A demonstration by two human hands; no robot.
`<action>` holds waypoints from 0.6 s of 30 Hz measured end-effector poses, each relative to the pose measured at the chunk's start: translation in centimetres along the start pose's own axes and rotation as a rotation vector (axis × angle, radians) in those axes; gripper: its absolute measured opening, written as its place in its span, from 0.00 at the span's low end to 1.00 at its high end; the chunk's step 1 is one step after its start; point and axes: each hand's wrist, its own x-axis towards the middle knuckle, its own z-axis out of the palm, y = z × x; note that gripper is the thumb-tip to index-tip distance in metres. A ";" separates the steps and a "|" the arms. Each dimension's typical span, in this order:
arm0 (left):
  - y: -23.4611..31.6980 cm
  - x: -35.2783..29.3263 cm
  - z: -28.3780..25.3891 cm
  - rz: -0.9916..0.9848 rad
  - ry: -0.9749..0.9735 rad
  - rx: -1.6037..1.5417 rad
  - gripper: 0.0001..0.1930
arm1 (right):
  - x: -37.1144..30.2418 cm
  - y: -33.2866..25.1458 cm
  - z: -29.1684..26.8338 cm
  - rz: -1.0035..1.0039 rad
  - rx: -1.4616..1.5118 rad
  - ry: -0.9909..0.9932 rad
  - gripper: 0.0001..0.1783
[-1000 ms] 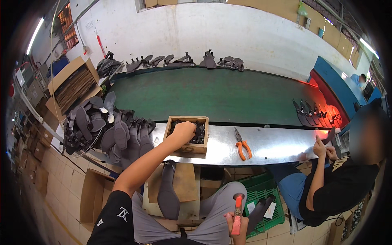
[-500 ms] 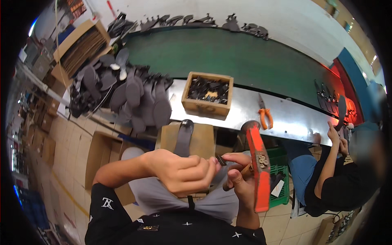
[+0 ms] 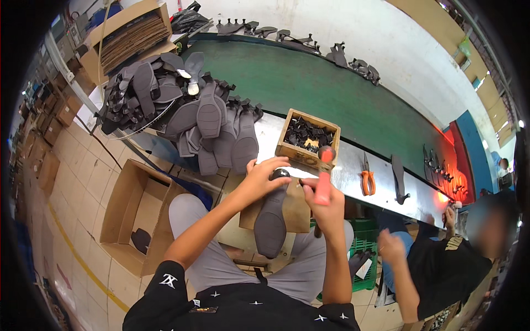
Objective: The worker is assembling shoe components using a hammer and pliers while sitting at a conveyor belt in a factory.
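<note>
A dark grey shoe sole (image 3: 270, 223) with a rounded black end piece lies on a brown board (image 3: 249, 219) over my lap. My left hand (image 3: 259, 185) closes its thumb and fingers around the black end. Just to the right, my right hand (image 3: 326, 212) grips a hammer (image 3: 323, 185) with a red head, raised above the board. A small dark piece (image 3: 301, 182) shows by the right fingertips; its kind is too small to make out.
A wooden box (image 3: 301, 154) of small black parts stands on the metal bench edge, with orange-handled pliers (image 3: 367, 182) and another sole (image 3: 398, 179) to its right. Piled soles (image 3: 210, 113) sit left. A cardboard box (image 3: 124, 212), green crate (image 3: 364, 251) and co-worker (image 3: 452, 265) flank me.
My left hand has moved up from beside the right hand to the sole's black end. The hammer has risen toward the wooden box. Another sole now lies by the pliers.
</note>
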 end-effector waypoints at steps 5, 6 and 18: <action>-1.5 -1.1 0.5 -0.123 -0.049 -0.066 0.14 | 3.2 2.6 1.2 0.039 -0.115 -0.172 0.13; -1.2 -1.6 0.2 -0.118 -0.091 -0.041 0.15 | 3.3 2.8 1.2 -0.005 -0.135 -0.204 0.14; -1.6 -3.5 0.2 -0.147 -0.031 -0.140 0.13 | 2.7 1.6 2.6 -0.175 -0.373 -0.308 0.19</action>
